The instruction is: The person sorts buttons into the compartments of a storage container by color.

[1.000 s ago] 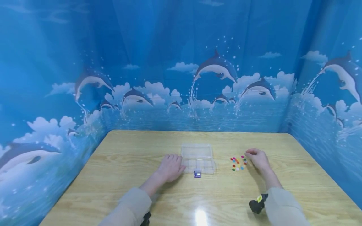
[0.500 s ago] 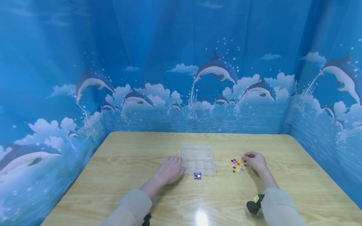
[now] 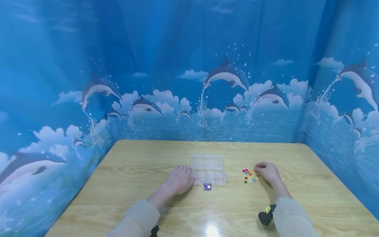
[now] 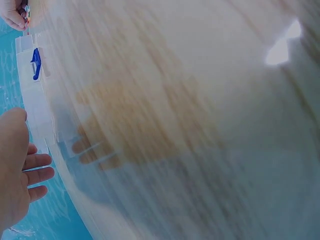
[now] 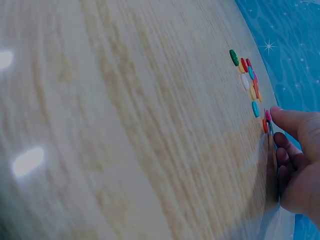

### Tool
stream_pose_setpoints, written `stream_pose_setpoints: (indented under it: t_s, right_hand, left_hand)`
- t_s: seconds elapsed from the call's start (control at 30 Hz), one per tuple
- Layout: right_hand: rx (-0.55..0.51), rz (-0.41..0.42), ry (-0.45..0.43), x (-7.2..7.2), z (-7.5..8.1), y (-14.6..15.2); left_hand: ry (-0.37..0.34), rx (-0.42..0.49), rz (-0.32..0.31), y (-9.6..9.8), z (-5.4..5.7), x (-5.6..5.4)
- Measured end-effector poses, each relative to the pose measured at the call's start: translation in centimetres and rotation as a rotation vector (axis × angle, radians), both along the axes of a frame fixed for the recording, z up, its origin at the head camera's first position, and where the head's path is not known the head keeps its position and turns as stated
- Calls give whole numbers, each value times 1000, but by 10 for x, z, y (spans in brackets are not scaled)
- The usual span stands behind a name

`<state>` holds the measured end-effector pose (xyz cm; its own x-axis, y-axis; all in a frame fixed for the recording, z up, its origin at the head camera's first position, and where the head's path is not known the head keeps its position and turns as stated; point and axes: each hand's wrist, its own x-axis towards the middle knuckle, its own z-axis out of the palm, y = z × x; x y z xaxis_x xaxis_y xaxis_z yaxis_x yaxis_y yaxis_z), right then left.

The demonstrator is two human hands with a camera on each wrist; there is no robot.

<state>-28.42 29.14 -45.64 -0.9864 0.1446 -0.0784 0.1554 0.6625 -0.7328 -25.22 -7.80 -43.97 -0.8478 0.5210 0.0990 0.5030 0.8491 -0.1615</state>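
Note:
A clear plastic compartment box (image 3: 208, 177) lies on the wooden table with its lid (image 3: 206, 162) folded back. At its front edge sits a small blue-purple latch-like piece (image 3: 207, 186). My left hand (image 3: 179, 179) is at the box's left side, fingers fairly straight, fingertips at the edge. To the right of the box lie several small round coloured discs (image 3: 250, 174). My right hand (image 3: 267, 171) is at the right of this group, thumb and forefinger close together. In the right wrist view a pink disc (image 5: 268, 115) is right at the thumb tip; I cannot tell whether it is pinched.
The pale wood-grain table (image 3: 142, 154) has its far edge against a blue curtain (image 3: 165, 65) printed with dolphins. A black wrist device (image 3: 266, 215) sits by the right sleeve (image 3: 291, 214). A bright light reflection (image 3: 212, 230) shows on the near tabletop.
My right hand has moved slightly left and its fingertips now cover the spot where a pink disc lay at the group's far right. My left hand stays at the box.

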Motion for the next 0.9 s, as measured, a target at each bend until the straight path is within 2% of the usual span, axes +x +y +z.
stream_pose_setpoints:
  t_s: [0.6, 0.9]
  right_hand:
    - [117, -44, -26, -3, 4, -7]
    - [110, -42, -36, -3, 6, -6]
  left_hand:
    - [-10, -3, 7, 0, -1, 1]
    - [-1, -12, 4, 0, 0, 0]
